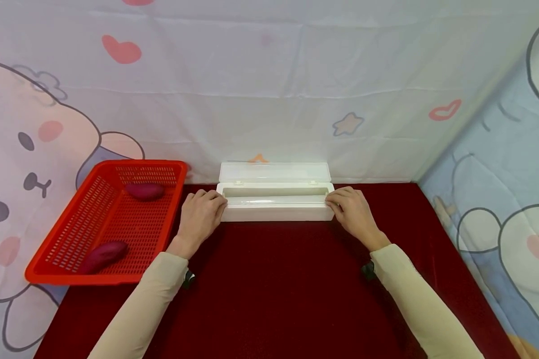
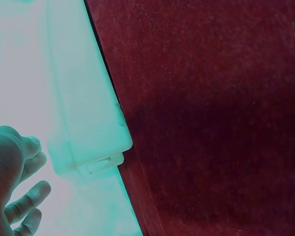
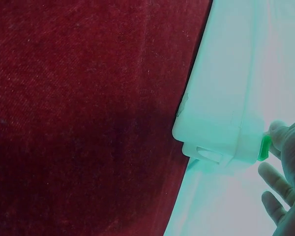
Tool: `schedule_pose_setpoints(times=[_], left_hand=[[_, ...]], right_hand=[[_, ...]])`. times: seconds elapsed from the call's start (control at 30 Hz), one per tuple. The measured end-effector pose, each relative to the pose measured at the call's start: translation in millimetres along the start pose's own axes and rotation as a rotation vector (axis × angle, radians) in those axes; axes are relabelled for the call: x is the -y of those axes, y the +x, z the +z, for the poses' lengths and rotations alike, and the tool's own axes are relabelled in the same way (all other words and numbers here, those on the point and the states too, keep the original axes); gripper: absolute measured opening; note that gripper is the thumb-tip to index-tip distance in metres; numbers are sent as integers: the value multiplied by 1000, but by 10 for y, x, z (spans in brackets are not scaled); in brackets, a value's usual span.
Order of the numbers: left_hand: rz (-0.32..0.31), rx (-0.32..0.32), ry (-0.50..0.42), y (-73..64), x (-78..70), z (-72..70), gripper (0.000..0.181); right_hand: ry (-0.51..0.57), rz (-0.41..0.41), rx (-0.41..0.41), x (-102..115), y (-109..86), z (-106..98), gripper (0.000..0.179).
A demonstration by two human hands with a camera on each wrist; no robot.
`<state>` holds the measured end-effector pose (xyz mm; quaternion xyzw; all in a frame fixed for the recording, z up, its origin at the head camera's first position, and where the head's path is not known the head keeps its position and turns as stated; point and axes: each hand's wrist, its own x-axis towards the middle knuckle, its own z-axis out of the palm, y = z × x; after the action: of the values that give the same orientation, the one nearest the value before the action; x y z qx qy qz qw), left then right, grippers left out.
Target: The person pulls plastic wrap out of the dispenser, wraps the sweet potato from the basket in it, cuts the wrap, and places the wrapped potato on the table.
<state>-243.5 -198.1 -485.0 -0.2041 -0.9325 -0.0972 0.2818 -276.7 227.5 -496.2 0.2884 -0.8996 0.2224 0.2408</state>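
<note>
A long white cling film dispenser box (image 1: 276,215) sits at the back of the table, its translucent lid (image 1: 274,172) raised against the cloth. Inside lies a glossy pale roll of cling film (image 1: 276,199). At the box's left end my left hand (image 1: 200,212) pinches the film's edge between thumb and index finger. My right hand (image 1: 351,212) does likewise at the right end. Glare washes out the film in both wrist views. Close under the right fingertips shows a small green piece (image 3: 264,148) at the box's end. The left hand's other fingers (image 2: 28,201) hang loosely curled.
A red plastic basket (image 1: 108,280) stands left of the box, holding two purple sweet potatoes, one near the back (image 1: 144,191) and one near the front (image 1: 103,255). Dark red cloth (image 1: 274,294) covers the table. A printed curtain (image 1: 296,75) hangs right behind the box.
</note>
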Motion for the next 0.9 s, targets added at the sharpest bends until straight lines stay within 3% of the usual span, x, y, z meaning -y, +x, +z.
schedule_pose_setpoints(times=[0.63,0.9], left_hand=[[-21,-35,0,78,43,-9,11],[-26,-23,4,123,58,-42,13]], right_hand=[[-56,44,-8,28,69,-6,4],[-6,53,6,11,118,-37,5]])
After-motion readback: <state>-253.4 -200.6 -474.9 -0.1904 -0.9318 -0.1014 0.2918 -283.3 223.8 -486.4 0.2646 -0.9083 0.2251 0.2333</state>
